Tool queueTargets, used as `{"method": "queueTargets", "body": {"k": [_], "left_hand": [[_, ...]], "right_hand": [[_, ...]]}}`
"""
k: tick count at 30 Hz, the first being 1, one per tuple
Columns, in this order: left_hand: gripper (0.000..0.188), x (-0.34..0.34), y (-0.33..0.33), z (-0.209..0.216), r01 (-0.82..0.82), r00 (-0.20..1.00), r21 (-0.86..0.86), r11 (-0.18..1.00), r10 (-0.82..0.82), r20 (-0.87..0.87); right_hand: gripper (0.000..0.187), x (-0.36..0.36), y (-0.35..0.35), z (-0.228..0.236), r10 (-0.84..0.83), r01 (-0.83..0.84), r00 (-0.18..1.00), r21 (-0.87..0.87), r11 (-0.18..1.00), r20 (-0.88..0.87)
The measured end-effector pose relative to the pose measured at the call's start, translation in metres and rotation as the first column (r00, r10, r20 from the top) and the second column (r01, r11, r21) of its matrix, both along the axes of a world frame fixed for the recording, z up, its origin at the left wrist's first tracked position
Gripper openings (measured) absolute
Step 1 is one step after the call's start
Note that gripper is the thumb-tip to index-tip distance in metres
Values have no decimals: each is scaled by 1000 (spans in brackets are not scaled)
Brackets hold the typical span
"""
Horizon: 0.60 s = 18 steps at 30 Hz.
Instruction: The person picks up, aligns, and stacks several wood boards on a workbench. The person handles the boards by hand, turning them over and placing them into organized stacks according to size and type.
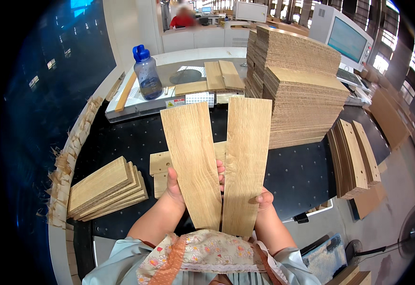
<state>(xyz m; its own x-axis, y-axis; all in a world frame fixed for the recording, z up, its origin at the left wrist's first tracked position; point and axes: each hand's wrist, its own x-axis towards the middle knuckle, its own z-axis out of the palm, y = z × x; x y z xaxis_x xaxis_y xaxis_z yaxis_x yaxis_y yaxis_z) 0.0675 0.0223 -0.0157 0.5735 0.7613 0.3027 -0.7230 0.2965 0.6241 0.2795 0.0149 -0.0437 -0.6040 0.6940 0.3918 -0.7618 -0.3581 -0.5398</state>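
Two long wood-grain boards stand tilted up in front of me, side by side with a narrow gap between them. My left hand is closed around the left board, thumb at its outer edge and fingertips showing past its inner edge. The right board is gripped by my right hand, its thumb on the outer edge and the other fingers hidden behind. Behind the boards, partly covered, lie wood-grain pieces with drilled holes on the black perforated table.
Fanned boards lie at the left. A tall stack of boards rises at the back right; drilled strips stand at the right edge. A blue bottle and several boards rest on the far ledge. A monitor stands behind.
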Motion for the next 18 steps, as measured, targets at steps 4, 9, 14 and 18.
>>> {"method": "queueTargets", "body": {"k": [4, 9, 14, 18], "left_hand": [[113, -3, 3, -2, -98, 994, -36, 994, 97, -46], [106, -11, 17, -19, -214, 976, -77, 974, 209, -66], [107, -20, 11, -25, -196, 980, -137, 971, 191, -49], [109, -23, 10, -27, -121, 991, -133, 984, 128, 45]], "right_hand": [[92, -4, -4, 5, -84, 88, 995, -83, 993, 56], [79, -1, 1, -16, -145, 171, 966, -104, 980, 215], [76, -4, 7, -8, -142, 160, 959, -57, 985, 246], [81, -11, 5, 19, -144, 142, 957, 24, 990, 253]]}}
